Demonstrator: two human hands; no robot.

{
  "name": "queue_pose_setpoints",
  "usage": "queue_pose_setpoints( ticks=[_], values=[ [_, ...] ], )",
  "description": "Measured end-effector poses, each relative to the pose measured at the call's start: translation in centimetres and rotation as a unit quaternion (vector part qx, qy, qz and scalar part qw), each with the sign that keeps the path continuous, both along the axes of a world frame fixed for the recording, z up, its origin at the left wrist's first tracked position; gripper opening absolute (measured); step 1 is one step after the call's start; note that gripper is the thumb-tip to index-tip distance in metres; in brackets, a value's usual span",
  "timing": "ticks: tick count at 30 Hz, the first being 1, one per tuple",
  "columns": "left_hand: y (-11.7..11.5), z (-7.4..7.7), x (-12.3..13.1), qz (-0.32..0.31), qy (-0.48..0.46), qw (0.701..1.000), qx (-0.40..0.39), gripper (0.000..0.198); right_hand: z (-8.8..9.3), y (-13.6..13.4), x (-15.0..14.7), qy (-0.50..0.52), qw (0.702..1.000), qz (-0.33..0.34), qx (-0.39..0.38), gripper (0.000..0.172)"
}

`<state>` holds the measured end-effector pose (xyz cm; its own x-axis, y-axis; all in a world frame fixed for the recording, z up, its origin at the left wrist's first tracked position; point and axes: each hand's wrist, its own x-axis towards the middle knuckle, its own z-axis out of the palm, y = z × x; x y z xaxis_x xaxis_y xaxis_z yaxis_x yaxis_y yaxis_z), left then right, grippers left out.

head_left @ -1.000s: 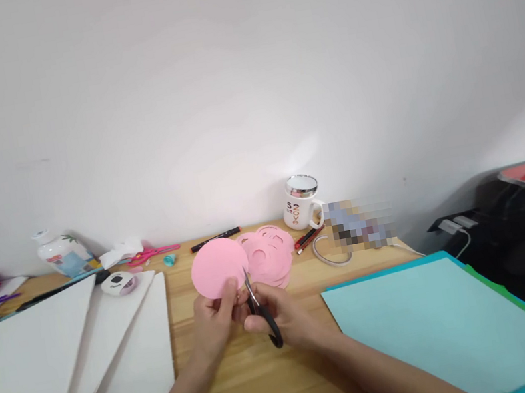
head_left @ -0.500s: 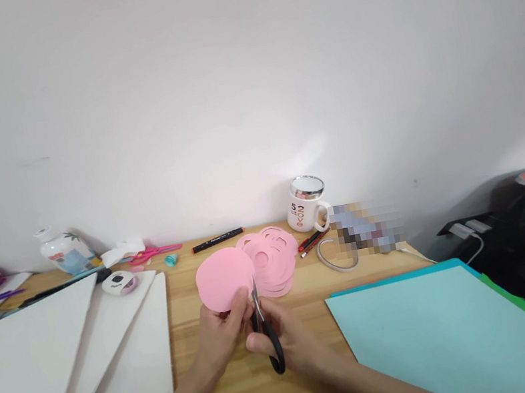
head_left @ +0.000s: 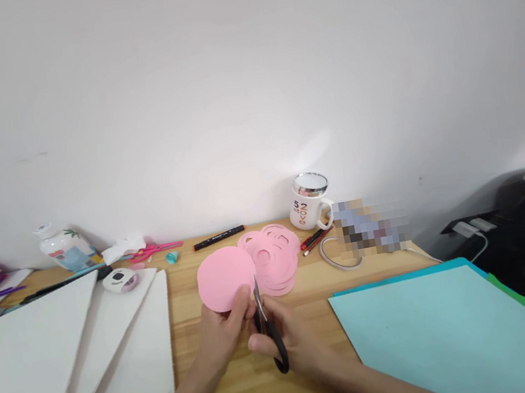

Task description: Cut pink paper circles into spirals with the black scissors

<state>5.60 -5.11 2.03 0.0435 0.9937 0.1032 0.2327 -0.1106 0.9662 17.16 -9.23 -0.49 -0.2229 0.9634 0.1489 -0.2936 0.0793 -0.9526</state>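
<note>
My left hand point(head_left: 228, 331) pinches the lower edge of a round pink paper piece point(head_left: 226, 276), thumb on top. In my right hand point(head_left: 287, 334) is a pair of scissors point(head_left: 277, 343) with black handles, my thumb and fingers around them. Their metal blades point away from me and lie at the right edge of the paper. How far apart the blades are is hard to make out. Behind the held piece lies a pile of pink paper cutouts point(head_left: 279, 261) with curved holes, partly covered by it.
White sheets point(head_left: 135, 368) lie left, with a small white-and-pink device point(head_left: 119, 280) on them. Turquoise sheets point(head_left: 449, 333) lie right. Along the wall are a bottle point(head_left: 66, 248), pink scissors point(head_left: 153, 250), a black marker point(head_left: 219, 238), a mug point(head_left: 307, 205) and a looped band point(head_left: 337, 258).
The view has shifted slightly. The round paper has turned a little in my left hand, and the scissors have moved slightly along its right edge.
</note>
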Motion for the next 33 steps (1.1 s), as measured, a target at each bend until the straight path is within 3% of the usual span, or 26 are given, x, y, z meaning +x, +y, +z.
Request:
queue_pose_setpoints(
  ticks=[33],
  values=[
    [-0.49, 0.05, 0.19, -0.049, 0.002, 0.998, -0.026, 0.021, 0.18, -0.61, -0.87, 0.056, 0.996, -0.065, -0.034, 0.043]
  ],
)
